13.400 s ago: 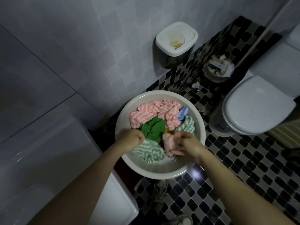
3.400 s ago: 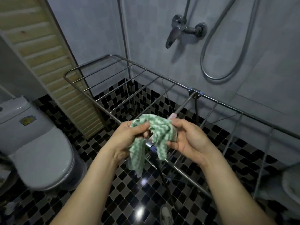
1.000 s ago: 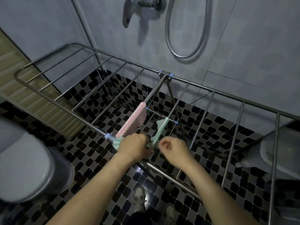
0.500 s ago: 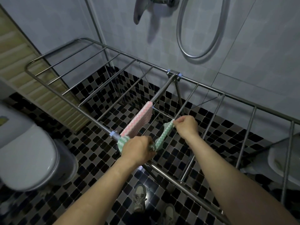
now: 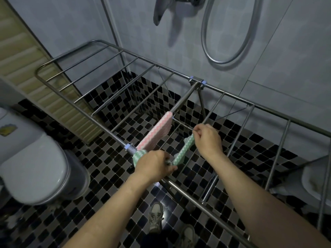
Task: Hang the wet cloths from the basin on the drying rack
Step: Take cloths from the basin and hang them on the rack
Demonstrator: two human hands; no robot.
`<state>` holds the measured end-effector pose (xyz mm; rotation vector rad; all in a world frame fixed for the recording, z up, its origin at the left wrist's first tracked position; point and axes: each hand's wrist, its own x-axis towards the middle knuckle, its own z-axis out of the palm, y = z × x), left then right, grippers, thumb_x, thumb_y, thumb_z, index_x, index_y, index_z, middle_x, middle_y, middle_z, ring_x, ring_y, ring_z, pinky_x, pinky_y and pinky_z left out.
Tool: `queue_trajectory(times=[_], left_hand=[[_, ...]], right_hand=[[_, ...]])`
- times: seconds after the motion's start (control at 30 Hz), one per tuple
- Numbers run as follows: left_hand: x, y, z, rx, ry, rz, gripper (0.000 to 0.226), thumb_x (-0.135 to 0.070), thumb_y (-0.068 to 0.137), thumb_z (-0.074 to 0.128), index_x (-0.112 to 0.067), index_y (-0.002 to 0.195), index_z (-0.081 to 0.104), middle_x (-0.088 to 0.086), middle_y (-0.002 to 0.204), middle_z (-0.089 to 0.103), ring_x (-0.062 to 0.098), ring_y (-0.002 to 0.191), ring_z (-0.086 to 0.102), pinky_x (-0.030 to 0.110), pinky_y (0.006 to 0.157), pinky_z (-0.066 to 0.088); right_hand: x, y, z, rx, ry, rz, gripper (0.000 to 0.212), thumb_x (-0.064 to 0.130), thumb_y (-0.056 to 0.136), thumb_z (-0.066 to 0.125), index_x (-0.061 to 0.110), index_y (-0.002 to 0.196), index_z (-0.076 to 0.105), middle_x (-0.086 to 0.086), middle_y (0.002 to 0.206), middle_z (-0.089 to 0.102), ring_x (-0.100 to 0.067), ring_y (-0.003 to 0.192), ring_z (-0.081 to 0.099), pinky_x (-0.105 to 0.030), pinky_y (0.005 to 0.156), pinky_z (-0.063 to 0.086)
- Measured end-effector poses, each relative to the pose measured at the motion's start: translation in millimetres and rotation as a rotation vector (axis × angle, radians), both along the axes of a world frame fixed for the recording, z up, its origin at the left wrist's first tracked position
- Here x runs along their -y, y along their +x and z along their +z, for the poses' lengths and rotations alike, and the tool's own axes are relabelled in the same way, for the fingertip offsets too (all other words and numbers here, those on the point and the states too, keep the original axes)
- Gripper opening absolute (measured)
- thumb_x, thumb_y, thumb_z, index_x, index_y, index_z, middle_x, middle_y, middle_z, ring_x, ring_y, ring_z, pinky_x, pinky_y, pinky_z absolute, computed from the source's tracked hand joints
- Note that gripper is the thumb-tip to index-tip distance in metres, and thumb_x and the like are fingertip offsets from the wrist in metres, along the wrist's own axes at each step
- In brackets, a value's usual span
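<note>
The folding drying rack of shiny steel tube (image 5: 80,110) spreads out under and beyond both hands. Its thin cross rails are spaced apart, probably so that hung cloths get air on both sides. A pink-and-white zigzag cloth (image 5: 155,133) is draped over the thick middle bar, just beyond the left hand (image 5: 152,165). A green-and-white zigzag cloth (image 5: 184,149) runs between the hands along a thin rail. The left hand has its fingers curled over the cloth's near end at the front rail. The right hand (image 5: 207,138) pinches the far end further along the rail. The two grips seem meant to pull the wet cloth flat so it dries evenly and does not bunch. The basin is not clearly in view.

A pale grey toilet with its lid down (image 5: 34,169) stands well to the left of the left hand. A slatted wooden door (image 5: 19,56) is beyond it. The looped steel shower hose (image 5: 206,51) and a chrome tap (image 5: 159,11) are on the wall far beyond the hands. Grey shoes (image 5: 155,215) stand on the black-and-grey mosaic floor (image 5: 111,158) below the wrists. The pink cloth sits near the green one, and the rack's steel struts cross beneath, so there is little room to spread it sideways.
</note>
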<state>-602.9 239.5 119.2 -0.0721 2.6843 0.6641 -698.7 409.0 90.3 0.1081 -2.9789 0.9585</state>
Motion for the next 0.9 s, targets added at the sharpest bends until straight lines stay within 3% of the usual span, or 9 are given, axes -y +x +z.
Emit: queue_trajectory(times=[0.13,0.23,0.3,0.33,0.4,0.5,0.6,0.73,0.9], left_hand=[[19,3,34,-0.013,0.330,0.186,0.024,-0.039,0.093,0.055,-0.019,0.085,0.064,0.003,0.077,0.067,0.017,0.062,0.063,0.032,0.061,0.056],[29,8,78,-0.107,0.695,0.373,0.025,-0.033,0.095,0.053,-0.016,0.082,0.066,0.001,0.071,0.064,0.011,0.059,0.059,0.027,0.059,0.054],[28,9,102,-0.155,1.005,0.494,0.028,-0.033,0.096,0.051,-0.014,0.081,0.066,0.000,0.064,0.057,0.007,0.053,0.051,0.018,0.053,0.047],[25,9,111,-0.155,1.152,0.540,0.029,-0.033,0.096,0.051,-0.013,0.082,0.066,0.000,0.062,0.054,0.008,0.053,0.048,0.017,0.052,0.044],[18,8,119,-0.124,1.365,0.610,0.028,-0.032,0.096,0.050,-0.012,0.086,0.067,0.000,0.064,0.053,0.009,0.054,0.047,0.017,0.051,0.045],[9,6,124,-0.082,1.552,0.646,0.024,-0.025,0.097,0.049,-0.009,0.098,0.067,0.004,0.072,0.054,0.010,0.058,0.050,0.020,0.054,0.050],[1,7,126,-0.091,1.620,0.679,0.024,-0.017,0.097,0.047,-0.005,0.107,0.066,0.005,0.072,0.054,0.010,0.058,0.053,0.022,0.054,0.051],[-5,7,125,-0.139,1.497,0.633,0.028,-0.020,0.100,0.045,-0.005,0.113,0.065,-0.001,0.064,0.057,0.007,0.055,0.057,0.021,0.052,0.049],[-9,4,123,-0.217,1.318,0.578,0.027,-0.025,0.099,0.049,-0.007,0.111,0.065,-0.005,0.061,0.064,0.006,0.055,0.060,0.020,0.052,0.050]], right_hand=[[2,7,13,0.134,-0.051,0.030,0.023,0.023,0.095,0.055,0.014,0.114,0.066,-0.004,0.111,0.059,-0.011,0.084,0.059,-0.017,0.070,0.043],[5,22,54,0.392,-0.582,0.024,0.023,0.024,0.094,0.057,0.016,0.113,0.068,-0.002,0.107,0.066,-0.005,0.085,0.059,-0.014,0.071,0.044],[8,39,85,0.706,-0.981,0.171,0.030,0.033,0.090,0.058,0.017,0.113,0.068,-0.004,0.111,0.069,-0.013,0.094,0.064,-0.025,0.073,0.049],[10,46,95,0.807,-1.063,0.265,0.038,0.039,0.086,0.057,0.018,0.116,0.066,-0.003,0.115,0.069,-0.015,0.101,0.065,-0.029,0.073,0.050],[14,59,108,0.923,-1.109,0.421,0.046,0.042,0.085,0.057,0.018,0.124,0.061,-0.001,0.119,0.069,-0.016,0.111,0.063,-0.033,0.076,0.051],[21,71,119,0.918,-1.103,0.489,0.037,0.024,0.087,0.062,0.020,0.123,0.060,-0.004,0.112,0.071,-0.019,0.100,0.067,-0.032,0.078,0.053],[21,75,124,0.757,-1.027,0.407,0.034,0.010,0.084,0.067,0.017,0.117,0.062,-0.003,0.100,0.075,-0.016,0.089,0.071,-0.024,0.073,0.057],[8,76,130,0.639,-0.956,0.307,0.016,0.007,0.088,0.065,0.008,0.103,0.071,-0.001,0.081,0.075,-0.009,0.069,0.069,-0.019,0.060,0.056],[-7,77,138,0.554,-1.027,0.255,0.012,0.010,0.091,0.061,0.011,0.094,0.073,-0.004,0.086,0.072,-0.011,0.073,0.069,-0.022,0.057,0.057]])
